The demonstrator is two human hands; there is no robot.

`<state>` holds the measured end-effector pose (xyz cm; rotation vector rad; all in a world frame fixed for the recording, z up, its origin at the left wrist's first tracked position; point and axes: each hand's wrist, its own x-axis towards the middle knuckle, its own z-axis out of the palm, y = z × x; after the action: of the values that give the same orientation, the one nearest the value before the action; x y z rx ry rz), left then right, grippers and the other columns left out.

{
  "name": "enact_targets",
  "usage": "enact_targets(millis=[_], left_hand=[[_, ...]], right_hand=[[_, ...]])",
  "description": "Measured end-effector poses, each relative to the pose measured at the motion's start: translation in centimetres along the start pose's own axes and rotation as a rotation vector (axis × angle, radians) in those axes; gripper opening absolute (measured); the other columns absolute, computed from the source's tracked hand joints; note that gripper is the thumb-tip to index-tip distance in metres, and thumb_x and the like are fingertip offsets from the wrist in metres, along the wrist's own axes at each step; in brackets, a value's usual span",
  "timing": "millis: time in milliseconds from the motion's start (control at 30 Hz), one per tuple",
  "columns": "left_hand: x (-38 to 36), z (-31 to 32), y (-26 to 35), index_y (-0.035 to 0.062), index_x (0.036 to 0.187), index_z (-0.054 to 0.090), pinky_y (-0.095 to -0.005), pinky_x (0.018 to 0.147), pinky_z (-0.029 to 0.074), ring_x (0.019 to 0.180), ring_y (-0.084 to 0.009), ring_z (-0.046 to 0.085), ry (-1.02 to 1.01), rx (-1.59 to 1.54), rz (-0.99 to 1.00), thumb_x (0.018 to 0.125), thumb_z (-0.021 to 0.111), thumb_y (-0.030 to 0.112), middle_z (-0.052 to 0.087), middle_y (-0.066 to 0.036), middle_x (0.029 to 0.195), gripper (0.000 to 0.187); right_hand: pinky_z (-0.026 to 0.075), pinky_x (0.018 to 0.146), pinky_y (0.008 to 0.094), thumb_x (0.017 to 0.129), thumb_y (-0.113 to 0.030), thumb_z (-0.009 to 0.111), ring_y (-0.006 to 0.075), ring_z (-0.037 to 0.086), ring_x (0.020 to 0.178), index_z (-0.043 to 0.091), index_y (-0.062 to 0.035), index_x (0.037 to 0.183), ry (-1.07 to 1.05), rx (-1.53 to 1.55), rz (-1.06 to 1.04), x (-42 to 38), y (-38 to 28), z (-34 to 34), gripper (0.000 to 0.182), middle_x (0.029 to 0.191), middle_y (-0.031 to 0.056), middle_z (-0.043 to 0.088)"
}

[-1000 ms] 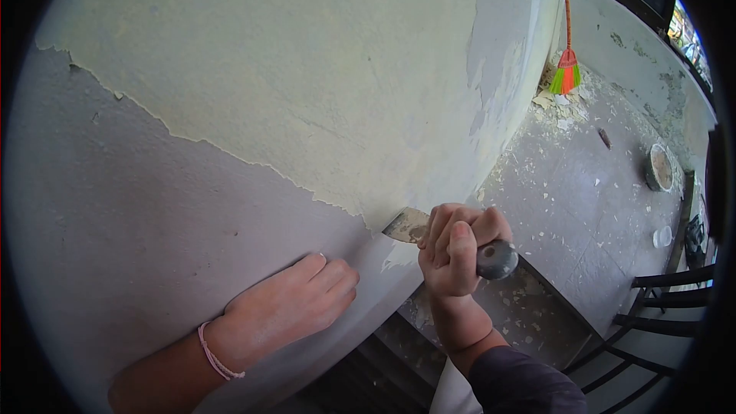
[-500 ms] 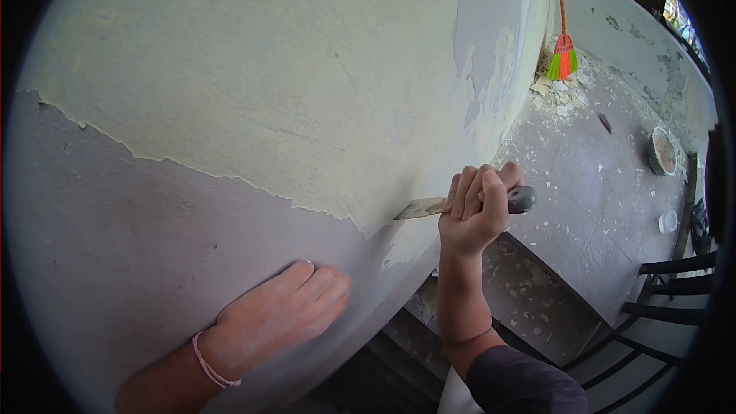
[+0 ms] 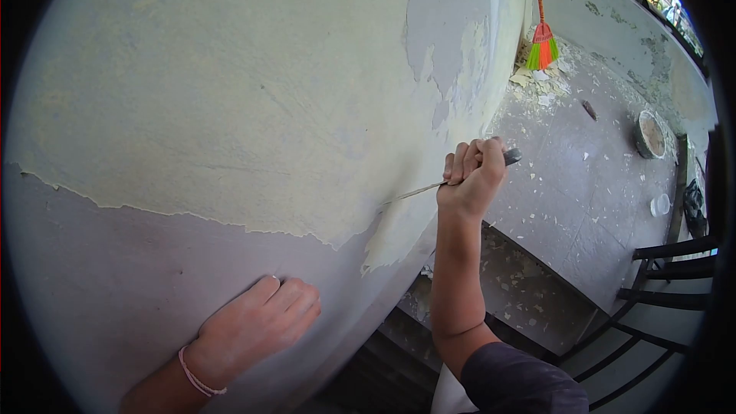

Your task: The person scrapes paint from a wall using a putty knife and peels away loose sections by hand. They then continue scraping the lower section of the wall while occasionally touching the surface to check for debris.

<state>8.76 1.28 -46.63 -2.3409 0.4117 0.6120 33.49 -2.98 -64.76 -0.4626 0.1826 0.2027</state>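
Observation:
My right hand (image 3: pixel 471 176) is wrapped round the dark handle of a putty knife (image 3: pixel 418 193). The blade points left, its tip against the wall at a narrow part of the pale yellow-green paint layer (image 3: pixel 230 107). Below the ragged paint edge, bare grey-mauve wall (image 3: pixel 123 276) shows. On that bare part rests my left hand (image 3: pixel 261 322), fingers curled in and their undersides hidden. A pale pink cord circles its wrist. A tongue of paint (image 3: pixel 383 245) hangs on just under the blade.
An orange and green broom (image 3: pixel 543 46) leans in the far corner above paint flakes. A bucket (image 3: pixel 650 136), a clear plastic cup (image 3: pixel 660 205) and a black bag (image 3: pixel 694 207) are on the floor at right. Dark steps (image 3: pixel 521 284) and a black railing (image 3: pixel 675 276) lie below.
The putty knife and my right hand have moved up the wall, and the blade now shows edge-on. The view has shifted, and my left hand appears lower and further left.

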Motion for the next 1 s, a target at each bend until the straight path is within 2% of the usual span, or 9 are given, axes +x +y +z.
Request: enact_targets(millis=[100,233,267,400,533,633,767,833,1000], left_hand=[[0.1,0.9,-0.1,0.0124,0.090,0.060,-0.0255,0.072,0.040,0.082,-0.0125,0.048,0.129,0.017,0.004,0.083,0.061,0.018,0.048,0.001,0.086,0.009],[0.1,0.7,-0.1,0.0126,0.091,0.061,-0.0253,0.072,0.040,0.084,-0.0117,0.049,0.080,0.030,0.005,0.084,0.061,0.019,0.051,0.002,0.088,0.010],[0.1,0.7,0.0,0.0127,0.092,0.061,-0.0253,0.073,0.040,0.084,-0.0116,0.049,0.067,0.025,-0.001,0.084,0.062,0.019,0.052,0.002,0.089,0.010],[0.2,0.7,-0.1,0.0130,0.094,0.062,-0.0248,0.072,0.039,0.085,-0.0109,0.050,0.070,0.035,0.011,0.085,0.062,0.019,0.053,0.003,0.090,0.011],[0.6,0.4,-0.4,0.0133,0.098,0.063,-0.0245,0.071,0.039,0.086,-0.0101,0.050,0.058,0.045,-0.012,0.086,0.063,0.019,0.053,0.004,0.090,0.013],[0.8,0.2,-0.2,0.0132,0.100,0.064,-0.0244,0.071,0.039,0.086,-0.0094,0.051,0.035,0.039,-0.002,0.087,0.063,0.019,0.053,0.004,0.089,0.014],[0.9,0.3,-0.1,0.0128,0.104,0.065,-0.0244,0.069,0.039,0.085,-0.0088,0.051,0.028,0.039,0.005,0.089,0.063,0.019,0.052,0.005,0.086,0.016],[0.8,0.2,-0.1,0.0132,0.107,0.065,-0.0246,0.070,0.041,0.086,-0.0087,0.053,0.000,0.035,-0.002,0.088,0.064,0.019,0.054,0.005,0.087,0.020],[0.8,0.1,0.3,0.0144,0.113,0.066,-0.0252,0.072,0.045,0.089,-0.0091,0.058,-0.033,0.005,-0.018,0.085,0.064,0.017,0.059,0.004,0.091,0.028]], right_hand=[[0.028,0.033,0.0277,0.086,-0.002,0.049,0.0085,0.027,0.035,0.032,-0.0151,0.063,-0.017,-0.101,0.049,-1.0,1.6,0.0,0.032,0.046,-0.0029,0.030],[0.028,0.034,0.0275,0.085,-0.002,0.049,0.0088,0.028,0.036,0.032,-0.0150,0.063,0.019,0.009,0.104,0.6,0.1,-0.3,0.030,0.047,-0.0033,0.030],[0.028,0.033,0.0278,0.085,0.000,0.048,0.0089,0.028,0.035,0.033,-0.0148,0.063,0.114,0.067,0.124,1.2,0.0,-0.8,0.030,0.047,-0.0031,0.031],[0.028,0.038,0.0268,0.087,-0.006,0.047,0.0067,0.025,0.038,0.030,-0.0163,0.063,-0.012,-0.180,0.034,-2.5,0.6,0.4,0.031,0.048,-0.0057,0.027],[0.030,0.033,0.0271,0.087,0.000,0.047,0.0093,0.030,0.036,0.034,-0.0137,0.065,0.135,0.110,0.078,0.3,-1.3,-1.4,0.029,0.048,-0.0035,0.030],[0.031,0.035,0.0269,0.087,-0.001,0.047,0.0093,0.031,0.037,0.036,-0.0132,0.066,0.154,-0.029,0.093,-2.0,1.3,-0.4,0.027,0.048,-0.0039,0.029],[0.032,0.037,0.0270,0.086,-0.002,0.050,0.0096,0.032,0.038,0.035,-0.0142,0.066,0.131,-0.017,0.186,-0.3,0.0,-1.4,0.027,0.048,-0.0037,0.030],[0.031,0.038,0.0274,0.087,-0.003,0.050,0.0100,0.032,0.038,0.036,-0.0143,0.069,0.229,0.005,0.222,1.0,0.8,-2.3,0.025,0.049,-0.0039,0.030],[0.029,0.038,0.0271,0.089,-0.007,0.051,0.0094,0.030,0.038,0.039,-0.0138,0.069,0.296,-0.130,0.303,-3.5,2.9,-1.4,0.024,0.050,-0.0043,0.032]])
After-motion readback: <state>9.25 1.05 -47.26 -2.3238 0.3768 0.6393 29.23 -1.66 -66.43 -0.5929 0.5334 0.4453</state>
